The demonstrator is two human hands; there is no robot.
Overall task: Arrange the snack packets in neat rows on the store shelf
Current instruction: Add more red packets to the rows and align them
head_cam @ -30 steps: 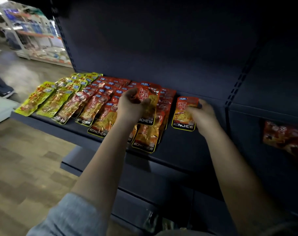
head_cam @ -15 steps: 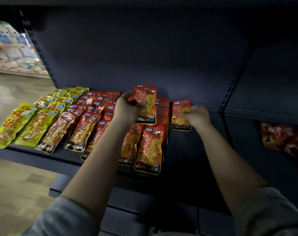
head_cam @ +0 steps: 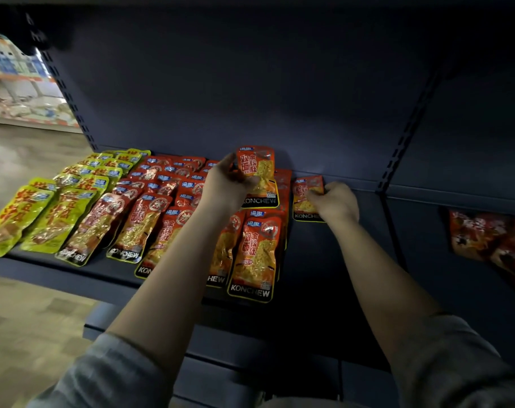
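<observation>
My left hand (head_cam: 225, 184) holds a red snack packet (head_cam: 257, 172) upright above the back of the rightmost red row. My right hand (head_cam: 335, 201) presses on a lone red packet (head_cam: 306, 191) lying flat near the back of the dark shelf (head_cam: 323, 266), to the right of the rows. Whether its fingers grip that packet is hard to tell. Several rows of red packets (head_cam: 250, 254) lie overlapped front to back. Rows of yellow packets (head_cam: 53, 219) lie at the left end.
A slotted upright (head_cam: 403, 136) divides this bay from the one on the right, where more red packets (head_cam: 485, 237) lie. A lower shelf (head_cam: 221, 343) juts out beneath. The wooden floor (head_cam: 29, 319) and a distant store rack (head_cam: 18, 83) show at left.
My left hand lifted its packet higher and further back. My right hand slid the lone packet toward the back of the shelf. The camera view shifted right.
</observation>
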